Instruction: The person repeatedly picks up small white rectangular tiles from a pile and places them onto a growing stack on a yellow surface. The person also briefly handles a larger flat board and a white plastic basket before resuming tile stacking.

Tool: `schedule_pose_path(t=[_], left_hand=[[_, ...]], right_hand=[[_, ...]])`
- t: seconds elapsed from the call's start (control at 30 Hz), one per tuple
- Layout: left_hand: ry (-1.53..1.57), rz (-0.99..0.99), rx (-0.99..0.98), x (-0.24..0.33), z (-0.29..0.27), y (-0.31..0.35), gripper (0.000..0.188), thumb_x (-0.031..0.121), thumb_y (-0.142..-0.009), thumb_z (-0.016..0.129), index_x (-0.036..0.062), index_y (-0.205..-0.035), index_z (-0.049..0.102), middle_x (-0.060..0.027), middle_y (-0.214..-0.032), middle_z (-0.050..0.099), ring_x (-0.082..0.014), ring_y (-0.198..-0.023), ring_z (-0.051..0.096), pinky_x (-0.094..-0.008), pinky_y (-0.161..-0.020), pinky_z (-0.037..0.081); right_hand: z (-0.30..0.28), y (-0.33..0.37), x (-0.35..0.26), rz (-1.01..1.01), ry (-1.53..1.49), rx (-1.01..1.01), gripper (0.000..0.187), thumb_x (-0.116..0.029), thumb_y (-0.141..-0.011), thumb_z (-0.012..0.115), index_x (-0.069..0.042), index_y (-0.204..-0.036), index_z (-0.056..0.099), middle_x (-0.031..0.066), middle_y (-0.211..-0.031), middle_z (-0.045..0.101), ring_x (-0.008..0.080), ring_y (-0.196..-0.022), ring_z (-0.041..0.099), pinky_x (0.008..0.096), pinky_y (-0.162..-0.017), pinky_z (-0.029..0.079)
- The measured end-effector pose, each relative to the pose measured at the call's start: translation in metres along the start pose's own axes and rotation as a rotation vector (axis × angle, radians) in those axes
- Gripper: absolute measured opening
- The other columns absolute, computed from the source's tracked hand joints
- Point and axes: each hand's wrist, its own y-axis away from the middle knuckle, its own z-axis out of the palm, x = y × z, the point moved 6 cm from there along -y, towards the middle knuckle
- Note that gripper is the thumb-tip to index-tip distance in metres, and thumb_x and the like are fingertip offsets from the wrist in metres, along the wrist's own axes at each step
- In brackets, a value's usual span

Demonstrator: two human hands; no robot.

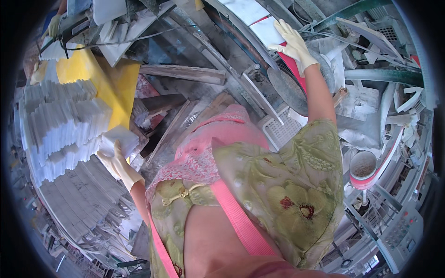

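With my left hand (118,166) gripping a pale tile (122,139) by the stack (62,116), I'd hold it level (edges probably chip) and go light with the right hand (295,45), open over another tile (265,32).

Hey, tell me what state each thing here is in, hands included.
Left hand: gloved, gripping
Square tile: in the left hand's grip
Right hand: gloved, open, fingers spread
White tiles: stacked in rows
Yellow sheet: draped, creased
Round container: uncovered, partly filled
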Motion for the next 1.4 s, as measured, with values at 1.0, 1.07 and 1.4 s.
schedule_pose_path(t=[1.0,1.07,1.4], left_hand=[[0.201,-0.095,-0.039,0.000,0.003,0.006,0.086,0.021,-0.088,0.077,0.0041,-0.158,0.029,-0.0167,-0.158,0.038,-0.0286,-0.142,0.041,-0.0380,-0.118,0.032],[0.017,-0.049,-0.016,-0.006,0.000,0.000,0.089,0.022,-0.087,0.078,0.0047,-0.159,0.028,-0.0174,-0.159,0.037,-0.0290,-0.144,0.039,-0.0385,-0.118,0.032],[0.099,0.143,0.064,-0.035,0.009,-0.015,0.089,0.023,-0.078,0.083,0.0016,-0.152,0.037,-0.0175,-0.142,0.053,-0.0294,-0.131,0.052,-0.0394,-0.108,0.043]], right_hand=[[-0.046,-0.033,-0.099,-0.342,0.318,0.214,0.061,-0.023,-0.091,0.064,-0.004,-0.146,0.047,0.0095,-0.147,0.055,0.0222,-0.137,0.050,0.0463,-0.119,0.032],[-0.030,-0.046,-0.097,-0.264,0.359,0.148,0.059,-0.021,-0.094,0.056,-0.006,-0.150,0.042,0.0070,-0.154,0.048,0.0204,-0.143,0.044,0.0476,-0.122,0.026],[-0.042,-0.084,-0.097,-0.328,0.168,0.140,0.057,-0.030,-0.096,0.055,-0.002,-0.145,0.049,0.0237,-0.139,0.058,0.0354,-0.126,0.059,0.0446,-0.108,0.046]])
